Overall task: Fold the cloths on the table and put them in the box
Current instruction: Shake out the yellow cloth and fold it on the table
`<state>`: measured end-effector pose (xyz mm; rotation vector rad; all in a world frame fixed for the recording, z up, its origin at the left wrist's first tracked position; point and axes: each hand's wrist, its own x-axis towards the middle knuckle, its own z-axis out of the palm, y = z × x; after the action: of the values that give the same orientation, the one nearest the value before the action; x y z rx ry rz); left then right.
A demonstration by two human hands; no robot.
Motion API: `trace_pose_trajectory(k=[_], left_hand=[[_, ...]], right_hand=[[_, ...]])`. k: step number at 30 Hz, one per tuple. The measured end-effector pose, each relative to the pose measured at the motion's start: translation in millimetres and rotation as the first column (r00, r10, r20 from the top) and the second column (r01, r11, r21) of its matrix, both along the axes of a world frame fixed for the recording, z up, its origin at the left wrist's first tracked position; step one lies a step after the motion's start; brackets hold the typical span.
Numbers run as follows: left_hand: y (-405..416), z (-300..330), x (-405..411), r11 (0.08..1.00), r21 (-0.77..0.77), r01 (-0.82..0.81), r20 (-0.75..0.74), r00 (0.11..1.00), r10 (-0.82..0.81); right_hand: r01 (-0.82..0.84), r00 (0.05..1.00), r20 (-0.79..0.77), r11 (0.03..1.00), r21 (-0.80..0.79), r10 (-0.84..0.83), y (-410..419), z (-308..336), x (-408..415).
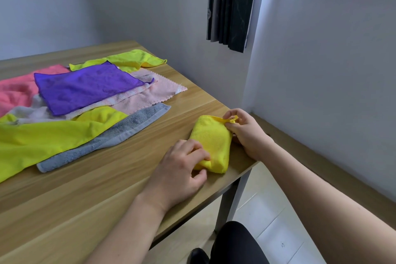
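Folded yellow cloth (211, 142) lies near the right front corner of the table (90, 188), a compact wad, one end close to the table edge. Left of it, well apart, the unfolded pile: lime-yellow cloth (42, 137) at front, grey towel (120, 133) under it, purple cloth (85, 88) on top further back, coral cloth (17, 90) at far left, pale pink cloth (158, 92) and another lime cloth (128, 60) behind. No box in view. Risks, as judged: the wad is thick and springy, so if either grip slackens before the lift the layers may open and the fold be lost; it sits close enough to the edge that a sideways nudge could tip it to the floor; with the box out of sight, the carry may be long and the loose corner at the far end could drag the fold apart. Left hand (182, 169) comes in from below, palm down, fingers curled over the near end of the wad, thumb tucked under, gripping it. Right hand (244, 133) reaches in from the right past the table edge, wrist bent inward, thumb and forefinger pinching the small protruding corner at the far end, remaining fingers loosely curled beside the cloth.
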<state>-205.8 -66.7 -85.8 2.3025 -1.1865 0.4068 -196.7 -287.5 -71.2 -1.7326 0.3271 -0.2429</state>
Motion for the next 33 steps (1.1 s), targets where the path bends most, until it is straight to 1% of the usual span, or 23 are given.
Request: trace_pose_trajectory(k=[3, 6, 8, 10, 11, 12, 13, 14, 15, 16, 18, 21, 23, 25, 27, 28, 29, 30, 31, 33], left_hand=[[0, 0, 4, 1.000, -0.010, -0.013, 0.049, 0.999, 0.013], [-2, 0, 5, 1.000, -0.016, -0.021, 0.093, 0.995, 0.022], [-1, 1, 5, 0.994, -0.089, -0.070, 0.028, 0.997, 0.072], [3, 3, 6, 0.963, -0.227, -0.148, -0.117, 0.985, 0.124], [4, 5, 7, 0.937, -0.296, -0.185, -0.195, 0.972, 0.131], [6, 5, 9, 0.909, -0.356, -0.218, -0.271, 0.955, 0.123], [6, 5, 12, 0.879, -0.410, -0.242, -0.340, 0.935, 0.099], [7, 6, 14, 0.849, -0.459, -0.263, -0.400, 0.914, 0.067], [7, 6, 16, 0.820, -0.496, -0.284, -0.452, 0.891, 0.036], [7, 7, 18, 0.797, -0.522, -0.305, -0.493, 0.870, 0.010], [7, 8, 19, 0.765, -0.558, -0.322, -0.541, 0.840, -0.041], [6, 13, 18, 0.735, -0.582, -0.348, -0.601, 0.793, -0.100], [4, 17, 20, 0.742, -0.558, -0.371, -0.653, 0.748, -0.118], [4, 23, 23, 0.762, -0.526, -0.378, -0.704, 0.696, -0.140], [4, 31, 23, 0.758, -0.540, -0.366, -0.743, 0.630, -0.225], [3, 34, 23, 0.753, -0.558, -0.349, -0.747, 0.607, -0.273], [1, 37, 23, 0.760, -0.567, -0.318, -0.738, 0.606, -0.297], [-2, 40, 23, 0.780, -0.553, -0.294, -0.727, 0.626, -0.280], [-7, 41, 23, 0.803, -0.516, -0.298, -0.715, 0.665, -0.213], [-20, 42, 23, 0.827, -0.427, -0.365, -0.669, 0.743, -0.018]], right_hand=[[0.010, 1.000, 0.011, 0.991, 0.130, -0.011, 0, 1, -2], [0.017, 1.000, -0.014, 0.991, 0.136, -0.015, 2, 4, -5], [0.006, 1.000, -0.031, 0.984, 0.176, 0.000, 3, 9, -8], [-0.030, 0.998, -0.047, 0.957, 0.288, 0.045, 4, 14, -11], [-0.054, 0.995, -0.062, 0.963, 0.263, 0.073, 4, 16, -14], [-0.088, 0.991, -0.091, 0.990, 0.114, 0.098, 5, 17, -19], [-0.129, 0.985, -0.131, 0.985, -0.116, 0.114, 6, 18, -24], [-0.167, 0.981, -0.154, 0.931, -0.326, 0.121, 7, 19, -28], [-0.189, 0.980, -0.147, 0.865, -0.465, 0.135, 7, 19, -31], [-0.197, 0.980, -0.125, 0.816, -0.544, 0.153, 8, 20, -32], [-0.165, 0.984, -0.048, 0.785, -0.598, 0.171, 9, 19, -34], [-0.122, 0.981, 0.049, 0.789, -0.602, 0.189, 7, 21, -31], [-0.138, 0.978, 0.051, 0.815, -0.563, 0.201, 3, 22, -26], [-0.194, 0.973, 0.035, 0.886, -0.422, 0.230, 3, 28, -25], [-0.237, 0.968, 0.023, 0.941, -0.242, 0.249, 2, 36, -25], [-0.247, 0.968, -0.011, 0.955, -0.162, 0.249, 2, 41, -25], [-0.247, 0.968, -0.056, 0.965, -0.086, 0.243, 1, 46, -24], [-0.235, 0.967, -0.106, 0.971, -0.036, 0.230, -1, 50, -23], [-0.215, 0.966, -0.154, 0.976, -0.025, 0.209, -3, 54, -22], [-0.183, 0.957, -0.246, 0.979, -0.093, 0.155, -10, 60, -21]])
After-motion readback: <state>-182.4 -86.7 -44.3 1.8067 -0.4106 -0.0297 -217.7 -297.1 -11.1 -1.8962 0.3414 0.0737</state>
